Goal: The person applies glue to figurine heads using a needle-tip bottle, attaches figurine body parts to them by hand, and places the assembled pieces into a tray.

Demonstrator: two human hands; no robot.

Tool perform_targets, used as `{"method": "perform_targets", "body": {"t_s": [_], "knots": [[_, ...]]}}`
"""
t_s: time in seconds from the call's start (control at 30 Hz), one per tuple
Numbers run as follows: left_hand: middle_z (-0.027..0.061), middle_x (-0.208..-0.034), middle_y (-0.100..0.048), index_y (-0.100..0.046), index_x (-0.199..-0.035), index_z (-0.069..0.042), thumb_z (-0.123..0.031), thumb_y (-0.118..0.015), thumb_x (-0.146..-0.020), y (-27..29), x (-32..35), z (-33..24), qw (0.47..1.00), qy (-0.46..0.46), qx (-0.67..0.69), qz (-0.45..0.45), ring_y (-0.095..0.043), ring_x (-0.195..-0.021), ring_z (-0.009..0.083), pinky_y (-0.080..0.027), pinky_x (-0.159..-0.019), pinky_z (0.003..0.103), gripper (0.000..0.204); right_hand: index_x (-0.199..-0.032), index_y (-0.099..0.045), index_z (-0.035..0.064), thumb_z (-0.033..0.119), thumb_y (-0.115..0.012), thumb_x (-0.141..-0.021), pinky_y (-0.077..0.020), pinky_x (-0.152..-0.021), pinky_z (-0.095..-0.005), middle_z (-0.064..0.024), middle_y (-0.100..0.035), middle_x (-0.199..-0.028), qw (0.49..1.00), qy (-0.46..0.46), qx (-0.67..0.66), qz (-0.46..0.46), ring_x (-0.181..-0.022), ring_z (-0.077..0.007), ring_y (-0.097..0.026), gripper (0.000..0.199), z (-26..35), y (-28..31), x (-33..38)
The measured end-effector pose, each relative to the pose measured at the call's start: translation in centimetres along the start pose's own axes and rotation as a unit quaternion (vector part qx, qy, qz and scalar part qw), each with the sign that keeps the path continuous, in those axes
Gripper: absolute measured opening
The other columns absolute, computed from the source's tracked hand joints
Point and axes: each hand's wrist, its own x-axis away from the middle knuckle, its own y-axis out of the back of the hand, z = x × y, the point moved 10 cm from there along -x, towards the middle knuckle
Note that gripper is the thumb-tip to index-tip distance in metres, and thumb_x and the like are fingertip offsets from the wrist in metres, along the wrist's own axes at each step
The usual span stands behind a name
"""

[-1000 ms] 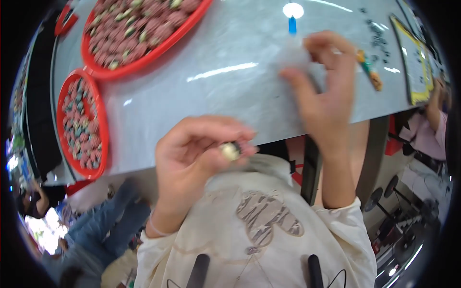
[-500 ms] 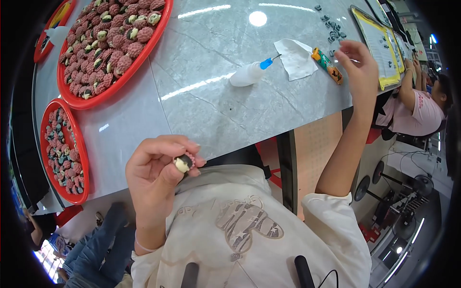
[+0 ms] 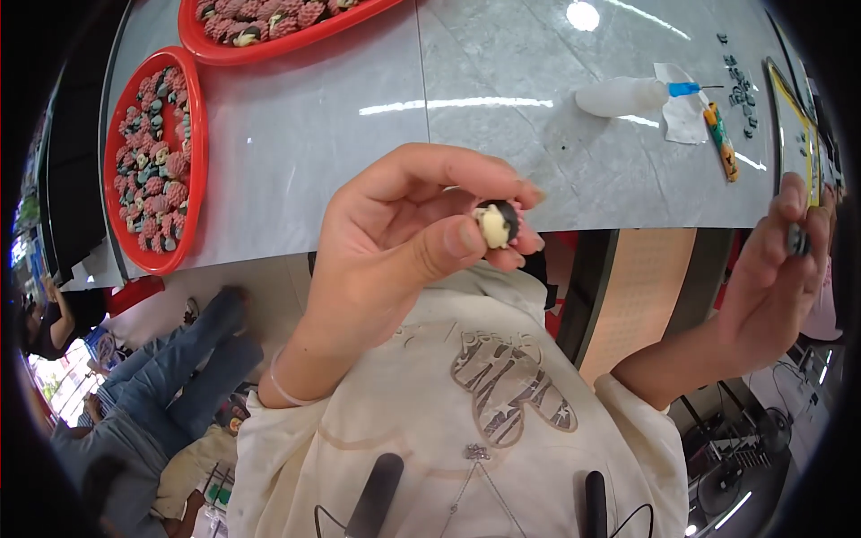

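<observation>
Just changed: right hand (image 3: 776, 269), half a second ago reaching beside the scattered dark pieces, is now holding a small dark piece (image 3: 797, 239) off to the right, over the table's near edge
Meaning: both hands are now carrying parts; dark piece and figure are staying well apart, so joining isn't showing
Left hand (image 3: 390, 238): pinching, thumb and fingers clamped on a pink, cream and black moulded figure (image 3: 495, 226)
Figure location: sitting at left fingertips, in front of chest, cream side facing camera
Right grip: fingers closing on dark piece; exact contact too small to tell
Tabletop (image 3: 314, 161): grey marbled, reflecting lights
Squeeze bottle (image 3: 621, 97): resting far right, blue needle tip pointing right
Beside it: white tissue (image 3: 686, 130), green-orange tube (image 3: 721, 143), scattered dark pieces (image 3: 747, 110)
Red trays: larger (image 3: 296, 54) and smaller (image 3: 199, 170), holding similar figures, left
Room: person in jeans (image 3: 184, 381) showing lower left
</observation>
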Motion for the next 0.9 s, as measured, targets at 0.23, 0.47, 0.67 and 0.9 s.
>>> {"method": "perform_targets", "body": {"t_s": [0.23,0.47,0.67,0.9], "knots": [[0.0155,-0.093,-0.051,-0.046,-0.096,-0.001,-0.023,-0.063,-0.074,-0.1,0.6,0.1,1.0,0.014,0.005,-0.013,-0.058,-0.072,0.0198,-0.048,-0.056,0.019,0.035,-0.084,-0.047,0.0047,0.014,-0.059,-0.077,-0.0338,-0.043,-0.0137,-0.0107,-0.044,-0.087,0.992,-0.019,0.053,0.117,-0.057,-0.0065,-0.04,0.017,-4.7,-7.1,-0.6],[0.0147,-0.091,-0.052,-0.046,-0.095,-0.001,-0.025,-0.064,-0.073,0.1,0.9,0.2,1.0,0.017,0.014,-0.017,-0.058,-0.07,0.0195,-0.048,-0.054,0.019,0.037,-0.083,-0.043,0.004,0.016,-0.06,-0.076,-0.0369,-0.046,-0.0145,-0.0125,-0.044,-0.088,0.996,-0.063,-0.026,0.064,-0.054,-0.0076,-0.043,0.022,-7.2,-8.1,-0.8],[0.0146,-0.09,-0.053,-0.046,-0.094,-0.001,-0.026,-0.064,-0.072,0.1,0.8,-0.1,1.0,0.01,0.017,-0.024,-0.057,-0.07,0.0181,-0.048,-0.053,0.019,0.037,-0.082,-0.043,0.0033,0.013,-0.058,-0.078,-0.0417,-0.046,-0.0159,-0.0131,-0.043,-0.089,0.983,-0.142,-0.095,0.066,-0.06,-0.0115,-0.049,0.019,-8.6,-8.2,-0.5],[0.0163,-0.088,-0.055,-0.047,-0.089,-0.001,-0.024,-0.066,-0.071,0.1,0.7,-0.4,0.999,-0.012,-0.015,-0.038,-0.058,-0.07,0.0159,-0.049,-0.054,0.022,0.035,-0.083,-0.048,-0.0016,0.009,-0.063,-0.071,-0.0449,-0.052,-0.0189,-0.0169,-0.047,-0.088,0.989,-0.012,0.117,0.087,-0.064,-0.0146,-0.052,0.022,-5.6,-8.1,-0.7]]}}
